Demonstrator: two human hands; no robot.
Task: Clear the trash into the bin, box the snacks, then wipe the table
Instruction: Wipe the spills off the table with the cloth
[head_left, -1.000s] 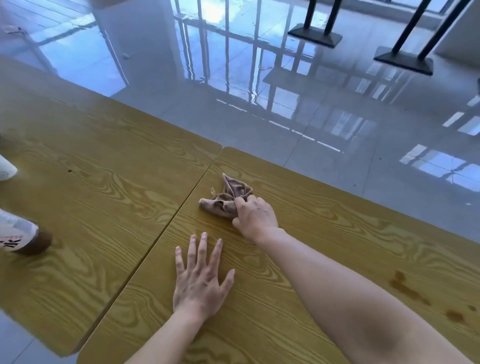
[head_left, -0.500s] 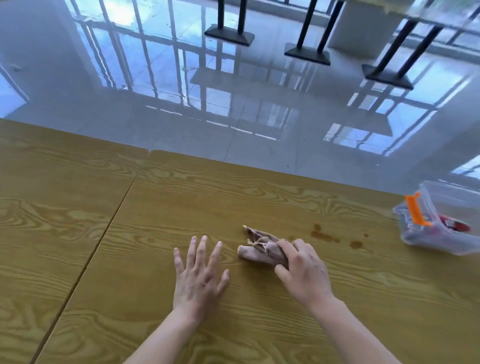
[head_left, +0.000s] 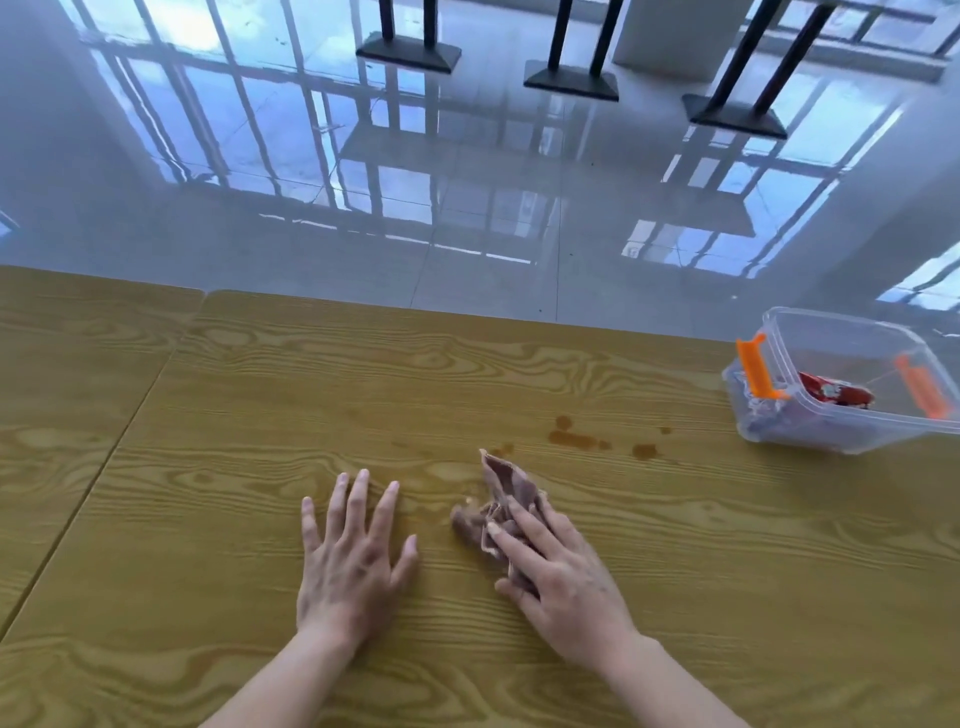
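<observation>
- Pressing item: right hand (head_left: 563, 582), fingers laid flat and extended over a crumpled pinkish-brown cloth (head_left: 501, 506), pinning it to the table (head_left: 260, 395) rather than closing round it. Judged purpose: downward pressure for wiping, with bunched cloth left exposed ahead of the fingertips as the working face.
- Left hand (head_left: 353, 558): open, fingers spread, palm flat on the wood just beside the cloth but apart from it, holding nothing. Judged purpose: a brace for the body while the other arm reached forward.
- Brown stains (head_left: 574, 439): a cluster of spots and one longer smear, lying just beyond the far tip of the cloth, towards the right. Not yet covered by the cloth; judged to be the next target of the wipe.
- Clear plastic box (head_left: 883, 441): stood at the right end of the table, near the far edge, lid off, orange clips (head_left: 753, 371) on its sides, a red snack packet (head_left: 836, 395) and other darker contents inside. Boxing judged done or nearly so; no loose trash seen on the wood.
- Edges: far table edge ran across the view beyond the stains, glossy tiled floor (head_left: 467, 208) past it; a seam (head_left: 135, 405) divided this tabletop from a second one at the left.
- Open room: bare wood between cloth and stains, and between stains and box, allowed a forward-right stroke. The box limited travel at the right; a long push could nudge it towards the edge.
</observation>
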